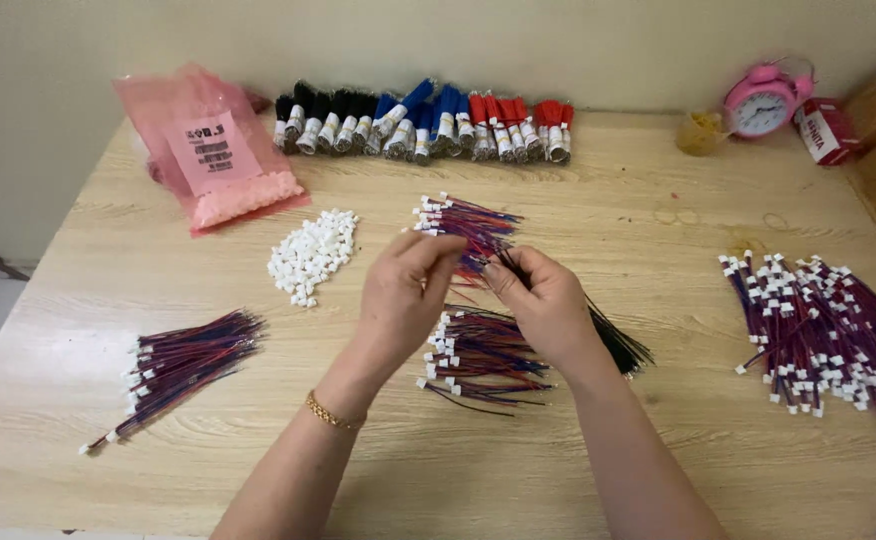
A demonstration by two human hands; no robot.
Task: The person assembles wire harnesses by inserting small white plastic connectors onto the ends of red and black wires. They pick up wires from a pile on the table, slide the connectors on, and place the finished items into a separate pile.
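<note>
My left hand (408, 290) and right hand (538, 300) pinch thin wires (478, 262) above the worktop (608, 200); a loose grip could drop them into the bundle (483, 355) below and tangle.

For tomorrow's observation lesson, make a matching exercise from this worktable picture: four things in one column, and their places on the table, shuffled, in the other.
Things
1. pink alarm clock
2. pink plastic bag
3. loose white connectors
4. taped wire rolls

Places
A. far left corner
B. far edge, middle, in a row
C. far right
D. left of the hands, in a small heap

Pairs: 1-C, 2-A, 3-D, 4-B
</note>
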